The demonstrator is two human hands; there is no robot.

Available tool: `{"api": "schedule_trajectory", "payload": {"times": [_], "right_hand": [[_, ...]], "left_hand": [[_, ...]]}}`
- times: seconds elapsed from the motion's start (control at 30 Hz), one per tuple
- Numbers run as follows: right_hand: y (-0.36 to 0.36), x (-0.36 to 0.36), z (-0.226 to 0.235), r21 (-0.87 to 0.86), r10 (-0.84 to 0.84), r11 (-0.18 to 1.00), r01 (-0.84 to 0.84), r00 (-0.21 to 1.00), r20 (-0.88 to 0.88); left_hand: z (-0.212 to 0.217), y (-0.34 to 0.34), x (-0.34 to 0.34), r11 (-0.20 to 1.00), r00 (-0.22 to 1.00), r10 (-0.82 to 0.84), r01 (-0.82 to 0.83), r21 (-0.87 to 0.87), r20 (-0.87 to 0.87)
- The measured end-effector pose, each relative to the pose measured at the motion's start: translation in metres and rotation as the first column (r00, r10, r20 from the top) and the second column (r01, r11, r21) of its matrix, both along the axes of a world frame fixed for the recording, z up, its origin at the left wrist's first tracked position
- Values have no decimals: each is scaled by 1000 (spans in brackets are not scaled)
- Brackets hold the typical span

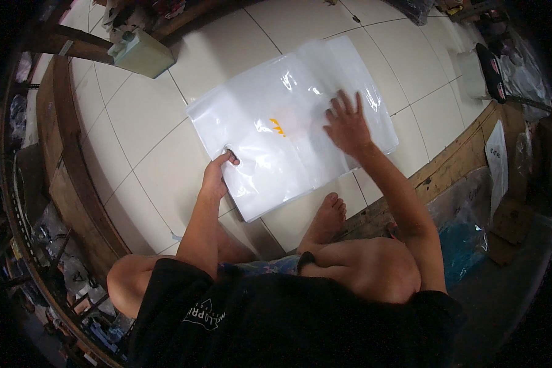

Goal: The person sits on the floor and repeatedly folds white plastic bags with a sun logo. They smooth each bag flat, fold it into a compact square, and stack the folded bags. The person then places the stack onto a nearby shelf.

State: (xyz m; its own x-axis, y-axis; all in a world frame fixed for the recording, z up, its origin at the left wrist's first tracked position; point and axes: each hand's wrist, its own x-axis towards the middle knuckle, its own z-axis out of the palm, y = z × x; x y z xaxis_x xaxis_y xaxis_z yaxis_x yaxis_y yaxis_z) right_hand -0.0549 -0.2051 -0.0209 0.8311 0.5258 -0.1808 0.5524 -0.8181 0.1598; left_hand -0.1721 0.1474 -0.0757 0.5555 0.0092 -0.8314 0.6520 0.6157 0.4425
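A stack of glossy white plastic bags (257, 98) lies on the tiled floor in front of me, with a small orange print near its middle. At the near left edge of the stack is a handle hole, where my left hand (218, 175) is closed round the plastic. Part of the left hand's fingers is hidden under the stack. Over the right part of the bags, my right hand (348, 126) is spread with its fingers apart. It is slightly blurred, and whether the palm presses on the plastic I cannot tell.
A pale plastic jerrycan (142, 54) stands beyond the stack at the upper left. Wooden beams (73, 165) border the floor on the left and right. A white bin (472, 75) stands at the far right. My bare foot (328, 214) rests just below the bags.
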Motion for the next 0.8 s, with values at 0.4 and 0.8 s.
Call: {"api": "schedule_trajectory", "payload": {"times": [0.4,0.8], "right_hand": [[39,-12,-2,429,27,903,-20,1000,-11],[-13,15,-12,143,7,990,-6,1000,-6]], "left_hand": [[0,1,-1,1000,1000,13,-13,3,10],[8,-1,1,999,999,-32,32,-24,-3]]}}
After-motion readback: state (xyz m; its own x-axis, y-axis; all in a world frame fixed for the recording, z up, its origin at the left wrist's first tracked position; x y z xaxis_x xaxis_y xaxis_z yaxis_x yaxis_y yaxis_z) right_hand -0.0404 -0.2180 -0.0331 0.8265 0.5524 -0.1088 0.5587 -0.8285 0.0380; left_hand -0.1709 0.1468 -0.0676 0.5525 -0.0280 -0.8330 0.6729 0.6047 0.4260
